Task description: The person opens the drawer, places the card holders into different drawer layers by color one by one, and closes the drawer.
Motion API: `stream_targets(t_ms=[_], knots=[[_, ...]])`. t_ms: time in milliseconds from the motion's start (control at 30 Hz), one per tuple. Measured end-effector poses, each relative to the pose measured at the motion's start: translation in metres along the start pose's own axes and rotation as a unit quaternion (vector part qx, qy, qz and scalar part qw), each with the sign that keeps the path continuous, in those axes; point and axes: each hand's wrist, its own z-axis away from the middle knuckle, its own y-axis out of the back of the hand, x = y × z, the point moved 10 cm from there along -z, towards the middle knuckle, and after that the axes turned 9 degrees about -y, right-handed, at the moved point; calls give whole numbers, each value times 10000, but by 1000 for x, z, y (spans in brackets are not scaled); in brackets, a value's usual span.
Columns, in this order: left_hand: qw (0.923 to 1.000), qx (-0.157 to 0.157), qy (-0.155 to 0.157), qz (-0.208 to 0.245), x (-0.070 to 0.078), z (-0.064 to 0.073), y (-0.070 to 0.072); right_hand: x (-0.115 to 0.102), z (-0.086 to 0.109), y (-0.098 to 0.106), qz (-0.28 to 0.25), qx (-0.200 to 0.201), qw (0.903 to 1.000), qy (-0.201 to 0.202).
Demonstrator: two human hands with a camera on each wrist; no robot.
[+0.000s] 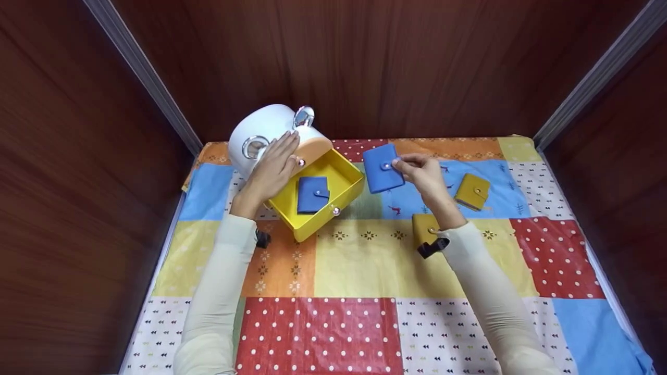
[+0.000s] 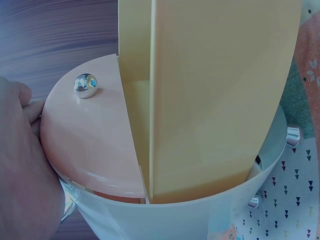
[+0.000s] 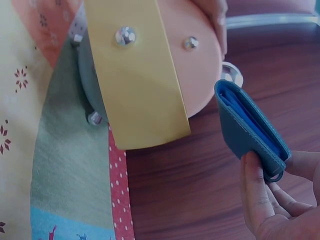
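Note:
A small white cabinet [image 1: 271, 121] with silver ear-like rings stands at the back left, its yellow drawer [image 1: 341, 167] pulled out. One blue wallet [image 1: 312, 194] with a snap strap lies inside the drawer. My left hand [image 1: 274, 165] rests on the top edge of the cabinet, fingers extended, beside the closed peach drawer [image 2: 92, 135]. With thumb and fingers, my right hand [image 1: 424, 174] pinches a second blue wallet [image 1: 383, 167] by its strap side, in the air right of the drawer. The right wrist view shows this wallet [image 3: 250, 130] edge-on.
Two mustard-yellow wallets lie at the right: one wallet [image 1: 472, 191] beyond the right wrist, another wallet [image 1: 423, 226] partly under the right forearm. A patchwork-print cloth [image 1: 359, 260] covers the table. Dark wood panels [image 1: 375, 67] enclose the back and sides.

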Motion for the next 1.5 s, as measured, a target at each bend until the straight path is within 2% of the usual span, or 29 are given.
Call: stream_targets(t_ms=[433, 800, 1267, 1500], knots=[[10000, -3, -55, -33, 0, 0, 0, -4, -1, -25, -216, -335, 9992, 37], [9998, 82, -155, -73, 1, 0, 1, -1, -4, -42, -241, -410, 9988, -80], [9999, 18, -55, -102, 1, 1, -1, 8, -9, -62, -310, -447, 9981, -283], [9999, 3, -25, -116, -1, 0, -1, 8, -12, -75, -381, -520, 9976, -250]])
